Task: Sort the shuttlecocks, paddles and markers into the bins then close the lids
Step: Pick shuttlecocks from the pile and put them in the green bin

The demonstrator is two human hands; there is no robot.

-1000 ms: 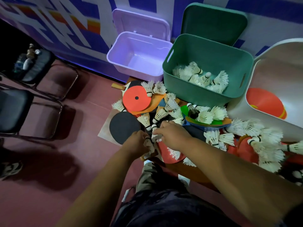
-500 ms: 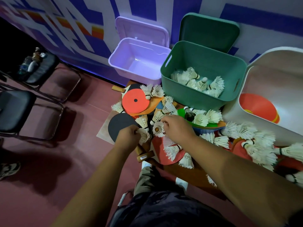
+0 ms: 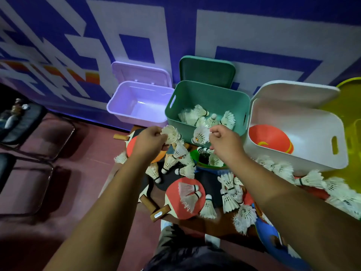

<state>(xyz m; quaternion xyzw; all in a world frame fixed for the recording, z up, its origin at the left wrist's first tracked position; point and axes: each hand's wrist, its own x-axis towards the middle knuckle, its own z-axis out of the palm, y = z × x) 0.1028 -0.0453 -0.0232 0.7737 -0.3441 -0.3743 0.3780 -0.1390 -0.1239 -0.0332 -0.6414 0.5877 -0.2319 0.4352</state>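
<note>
Both arms are stretched forward over the pile, hands level, at the near wall of the green plastic bin (image 3: 187,94).

- Left hand (image 3: 150,142): back up, fingers curled round the skirt of a white feather shuttlecock (image 3: 172,134), just off the bin's near-left corner.
- Right hand (image 3: 224,143): thumb and fingertips pinch the skirt edge of a second white shuttlecock (image 3: 201,136). Cork points down-left. It's in front of the near wall, outside the bin.

Counts:
- Bins: 4 in view. These are the lilac plastic bin (image 3: 125,106), the green one, the white plastic bin (image 3: 304,159) and a yellow-green bin (image 3: 351,106) cut off by the right edge.
- Lids: 3 standing open against the wall: lilac lid (image 3: 139,72), green lid (image 3: 207,70), white lid (image 3: 297,92).
- Shuttlecocks held: 2, one per hand.
- Shuttlecocks in the green bin: at least 5. The heap (image 3: 197,116) overlaps, so no exact count.
- Loose shuttlecocks in the pile (image 3: 281,169) before the bins: well over a dozen, too tangled to count.
- Paddles: at least 6.
  - Red round paddle (image 3: 269,138) inside the white bin.
  - Red wooden-handled paddle (image 3: 175,210) nearest, with two shuttlecocks on its face.
  - Orange-red paddle (image 3: 131,148) under the left hand.
  - Dark paddle face (image 3: 164,184), green paddle (image 3: 194,156) and blue paddle (image 3: 267,231), all partly buried.
- Black chairs (image 3: 21,122): 2, at left.
</note>
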